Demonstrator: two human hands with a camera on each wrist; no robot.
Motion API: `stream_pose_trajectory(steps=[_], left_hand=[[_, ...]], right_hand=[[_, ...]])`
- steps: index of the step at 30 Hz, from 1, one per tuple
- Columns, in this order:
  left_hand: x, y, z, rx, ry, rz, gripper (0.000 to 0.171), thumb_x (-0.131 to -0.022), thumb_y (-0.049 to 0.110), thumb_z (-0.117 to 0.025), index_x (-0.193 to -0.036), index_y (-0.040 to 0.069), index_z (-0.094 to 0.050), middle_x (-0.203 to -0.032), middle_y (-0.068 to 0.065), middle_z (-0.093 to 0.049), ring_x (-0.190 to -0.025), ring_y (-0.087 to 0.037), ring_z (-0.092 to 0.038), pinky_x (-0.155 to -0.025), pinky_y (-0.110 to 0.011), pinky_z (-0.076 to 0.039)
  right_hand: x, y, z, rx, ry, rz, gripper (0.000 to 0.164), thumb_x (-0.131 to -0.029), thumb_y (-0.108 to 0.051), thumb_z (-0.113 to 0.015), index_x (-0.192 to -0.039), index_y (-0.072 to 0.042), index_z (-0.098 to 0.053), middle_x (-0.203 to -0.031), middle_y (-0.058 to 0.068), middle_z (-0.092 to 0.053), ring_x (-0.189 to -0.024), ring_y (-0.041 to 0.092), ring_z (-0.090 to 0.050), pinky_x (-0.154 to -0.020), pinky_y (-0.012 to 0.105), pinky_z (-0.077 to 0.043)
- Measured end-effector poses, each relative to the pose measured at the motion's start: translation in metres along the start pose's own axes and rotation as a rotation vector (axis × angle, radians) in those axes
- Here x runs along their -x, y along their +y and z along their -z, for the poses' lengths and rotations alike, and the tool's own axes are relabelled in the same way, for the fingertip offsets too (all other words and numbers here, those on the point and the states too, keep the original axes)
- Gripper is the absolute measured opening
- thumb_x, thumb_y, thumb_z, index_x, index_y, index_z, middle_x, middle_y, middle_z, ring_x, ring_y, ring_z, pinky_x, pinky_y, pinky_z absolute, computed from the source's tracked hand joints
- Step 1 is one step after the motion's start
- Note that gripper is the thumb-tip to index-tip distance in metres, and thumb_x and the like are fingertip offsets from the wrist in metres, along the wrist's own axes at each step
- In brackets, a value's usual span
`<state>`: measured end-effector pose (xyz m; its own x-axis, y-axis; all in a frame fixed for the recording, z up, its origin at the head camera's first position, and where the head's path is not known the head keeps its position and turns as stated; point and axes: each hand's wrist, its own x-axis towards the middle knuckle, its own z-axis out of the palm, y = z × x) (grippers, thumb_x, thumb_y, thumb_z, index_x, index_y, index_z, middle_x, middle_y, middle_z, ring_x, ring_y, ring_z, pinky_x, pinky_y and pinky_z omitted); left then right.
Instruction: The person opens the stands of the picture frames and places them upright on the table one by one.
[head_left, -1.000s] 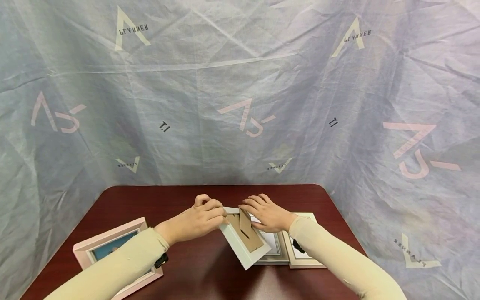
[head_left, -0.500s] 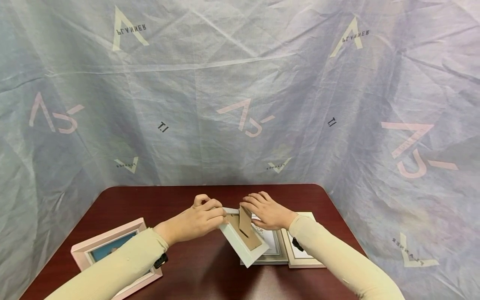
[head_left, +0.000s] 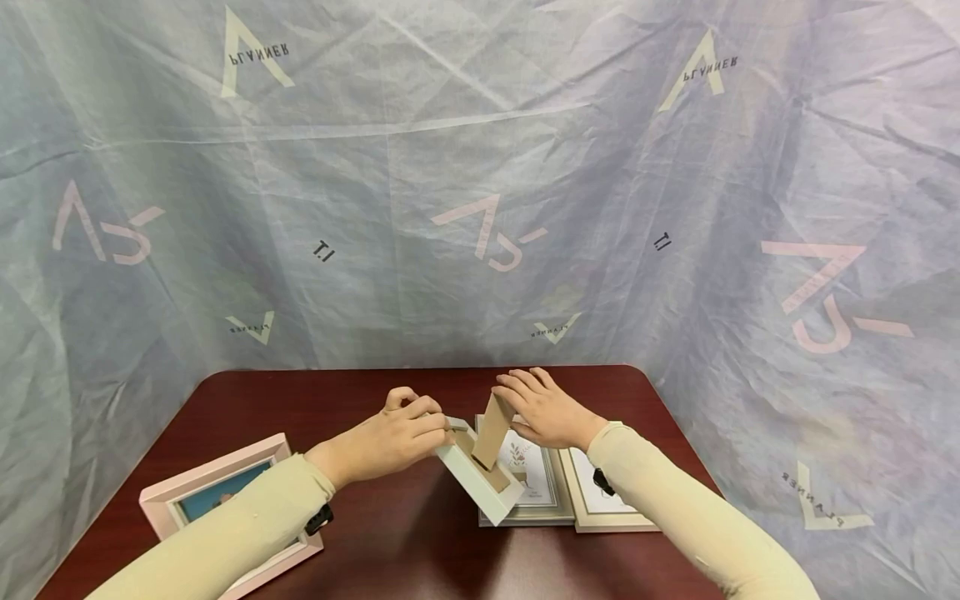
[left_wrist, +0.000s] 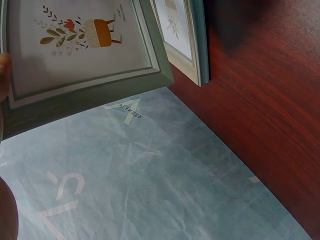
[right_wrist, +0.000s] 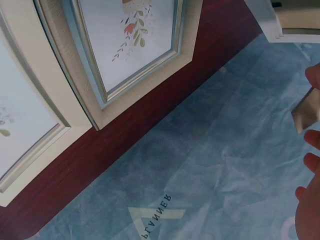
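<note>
Tilted above the table, a light-coloured picture frame (head_left: 480,487) shows its brown backing to the head camera. My left hand (head_left: 401,437) grips it by the upper left edge. The fingers of my right hand (head_left: 553,412) and its thumb pinch the free end of the brown easel stand (head_left: 492,433), which is swung out from the back. In the left wrist view the front of the frame (left_wrist: 90,107) carries a print of a flowering plant in an orange pot. The right wrist view catches a corner of the stand (right_wrist: 306,114) between thumb and fingers.
Behind the held frame, a grey-beige picture frame (head_left: 558,514) lies face up, with a cream picture frame (head_left: 618,525) against its right side. A pink picture frame (head_left: 213,475) lies at the left, partly under my left sleeve. Printed grey cloth (head_left: 480,275) hangs beyond the dark red table (head_left: 337,392).
My right hand has moved up and slightly right, swinging the easel stand further out from the backing. The held frame has tipped a little; my left hand keeps its grip.
</note>
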<state>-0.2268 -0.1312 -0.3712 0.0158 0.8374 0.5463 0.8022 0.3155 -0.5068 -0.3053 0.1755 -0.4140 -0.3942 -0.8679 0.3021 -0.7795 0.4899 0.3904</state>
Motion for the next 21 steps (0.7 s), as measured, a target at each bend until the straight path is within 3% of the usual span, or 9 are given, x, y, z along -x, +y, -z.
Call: stream_pose_trajectory(steps=[10,17,21], left_hand=[[0.0020,-0.0007,-0.0010,-0.017,0.000,-0.001,0.009,-0.094,0.017,-0.057,-0.100,0.013,-0.063,-0.096,0.007,-0.059,-0.097,-0.015,-0.054,-0.083,-0.043,-0.030],[-0.0019,0.0011,-0.0001,-0.023,0.013,-0.010,0.022,-0.106,0.015,-0.043,-0.095,0.013,-0.062,-0.094,0.007,-0.057,-0.097,-0.014,-0.054,-0.083,-0.042,-0.030],[-0.0033,0.0022,0.0006,-0.026,0.010,-0.017,0.013,-0.102,0.013,-0.050,-0.092,0.013,-0.059,-0.095,0.007,-0.055,-0.098,-0.015,-0.054,-0.084,-0.043,-0.030]], right_hand=[[0.0013,0.0002,0.0033,-0.015,-0.002,-0.034,0.056,-0.092,-0.030,-0.064,-0.141,-0.007,-0.049,-0.145,0.014,-0.047,-0.132,0.031,-0.042,-0.104,0.051,-0.032],[0.0011,-0.0040,0.0031,-0.081,-0.050,-0.052,0.057,-0.094,-0.032,-0.062,-0.144,-0.009,-0.046,-0.147,0.016,-0.045,-0.133,0.033,-0.040,-0.105,0.053,-0.032],[0.0006,-0.0060,0.0010,-0.082,-0.051,-0.033,0.057,-0.094,-0.034,-0.062,-0.143,-0.009,-0.046,-0.146,0.016,-0.045,-0.132,0.034,-0.042,-0.104,0.053,-0.032]])
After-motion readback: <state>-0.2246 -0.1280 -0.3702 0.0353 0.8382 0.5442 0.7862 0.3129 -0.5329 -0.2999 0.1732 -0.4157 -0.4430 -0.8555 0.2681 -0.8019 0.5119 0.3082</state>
